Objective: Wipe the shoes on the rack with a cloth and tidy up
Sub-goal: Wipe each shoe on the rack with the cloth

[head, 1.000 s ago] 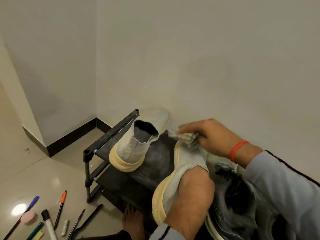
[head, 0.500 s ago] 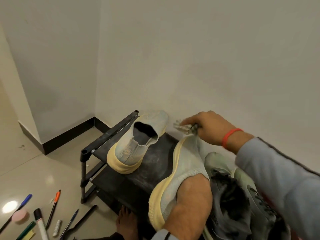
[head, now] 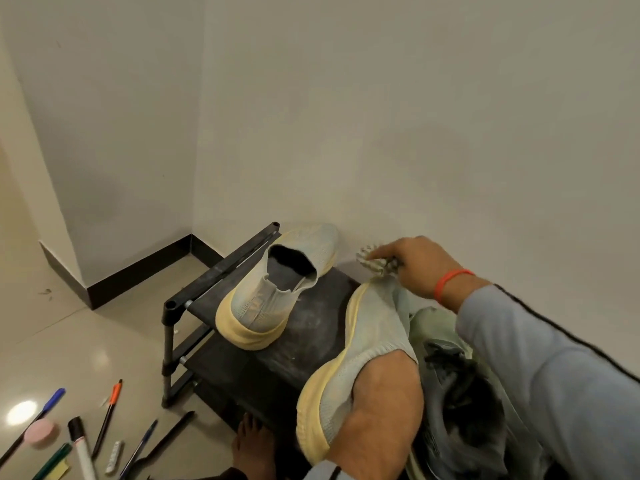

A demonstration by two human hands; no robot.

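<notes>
A black two-tier shoe rack stands against the wall. A pale grey knit shoe with a yellow sole sits on its top shelf. Its twin lies to the right, toe toward the wall. My left hand is tucked inside this shoe's opening and holds it; the fingers are hidden. My right hand holds a crumpled cloth at the shoe's toe, close to the wall.
A grey-green laced sneaker lies at the right of the rack under my right sleeve. Pens and markers, a pink round eraser and a small white tube lie on the tiled floor at left. A bare foot rests before the rack.
My right hand has slid the cloth forward along the shoe from its upper to the toe tip by the wall. The left hand stays in the shoe.
</notes>
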